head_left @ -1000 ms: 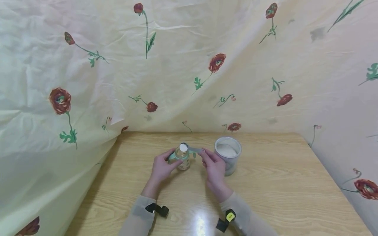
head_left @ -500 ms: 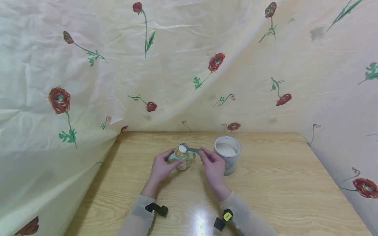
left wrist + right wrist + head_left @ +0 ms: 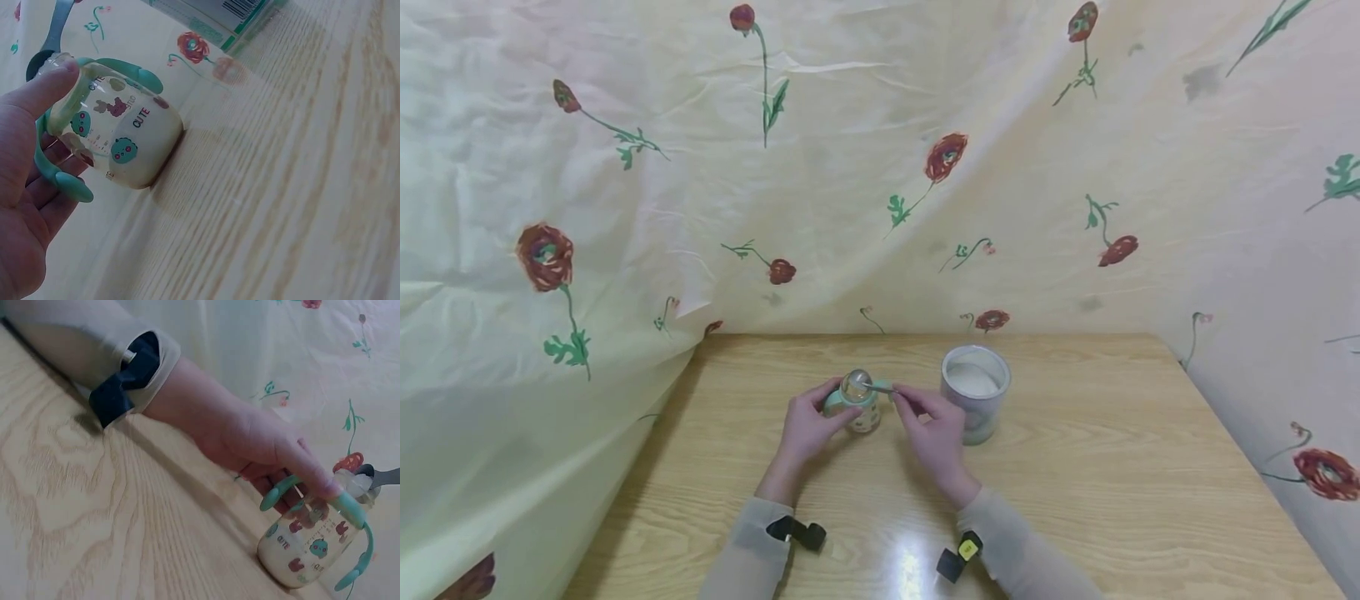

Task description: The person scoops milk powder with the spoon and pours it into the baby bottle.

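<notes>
My left hand point(image 3: 807, 427) grips a small clear baby bottle point(image 3: 867, 417), its thumb on the green collar and its fingers behind. The bottle has green side handles and animal prints. Whitish contents show low inside it in the left wrist view. Between thumb and fingers, my right hand point(image 3: 938, 433) pinches the handle of a grey spoon point(image 3: 880, 388). In the right wrist view, the spoon's bowl point(image 3: 369, 472) is tipped at the bottle's open mouth, with white powder beside it. The right hand is hidden in both wrist views.
An open tin point(image 3: 979, 417) of white powder stands just right of my right hand. The wooden table point(image 3: 1112, 467) meets a flower-printed cloth point(image 3: 850, 167) behind and at both sides.
The spoon, earlier level and heaped with white powder above the bottle, has tipped over at its mouth. My right hand has shifted slightly left and turned. The left hand still holds the bottle.
</notes>
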The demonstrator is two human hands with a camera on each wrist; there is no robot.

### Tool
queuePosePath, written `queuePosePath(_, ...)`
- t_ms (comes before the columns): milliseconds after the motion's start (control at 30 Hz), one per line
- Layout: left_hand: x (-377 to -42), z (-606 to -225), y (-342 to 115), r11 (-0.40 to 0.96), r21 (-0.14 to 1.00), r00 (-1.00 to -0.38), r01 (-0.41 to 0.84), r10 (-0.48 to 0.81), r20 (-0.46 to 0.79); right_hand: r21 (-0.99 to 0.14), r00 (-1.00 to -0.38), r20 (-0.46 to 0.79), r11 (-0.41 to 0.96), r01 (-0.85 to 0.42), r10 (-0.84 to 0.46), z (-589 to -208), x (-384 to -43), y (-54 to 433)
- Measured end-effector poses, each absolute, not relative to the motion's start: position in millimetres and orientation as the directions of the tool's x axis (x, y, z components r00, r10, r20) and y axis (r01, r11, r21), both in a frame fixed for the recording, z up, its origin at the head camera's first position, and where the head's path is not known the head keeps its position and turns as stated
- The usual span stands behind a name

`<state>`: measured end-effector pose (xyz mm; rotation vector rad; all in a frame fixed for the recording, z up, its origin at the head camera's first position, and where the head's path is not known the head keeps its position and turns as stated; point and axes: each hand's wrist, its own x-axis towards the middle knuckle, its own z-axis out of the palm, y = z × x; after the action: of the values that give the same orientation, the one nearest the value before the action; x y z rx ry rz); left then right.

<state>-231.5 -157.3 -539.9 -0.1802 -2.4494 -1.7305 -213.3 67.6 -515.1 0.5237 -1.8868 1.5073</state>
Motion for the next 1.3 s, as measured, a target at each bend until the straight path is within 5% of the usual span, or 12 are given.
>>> queuePosePath(133,-232.4,-540.1,-158.1,0.340,0.923,-0.982,0.182,0.021,0.186,-0.597,-0.628,0.778,0.335,-0.730,0.017,-517.2,-215.8,69.2)
queuePosePath(433,-233.5,-541.0,-158.9,0.340,0.921,-0.981,0.192,0.030,0.193,-0.542,-0.600,0.799,0.379,-0.750,-0.045,-516.8,-216.6,72.7)
queuePosePath(933,-234.0,-543.0,-160.5,0.325,0.920,-0.976,0.218,0.056,0.211,-0.356,-0.450,0.881,0.417,-0.836,-0.149,-515.7,-220.0,74.2)
queuePosePath(1300,-232.9,-543.2,-161.1,0.315,0.923,-0.975,0.220,0.062,0.212,-0.335,-0.436,0.884,0.424,-0.841,-0.166,-515.3,-219.1,74.1)
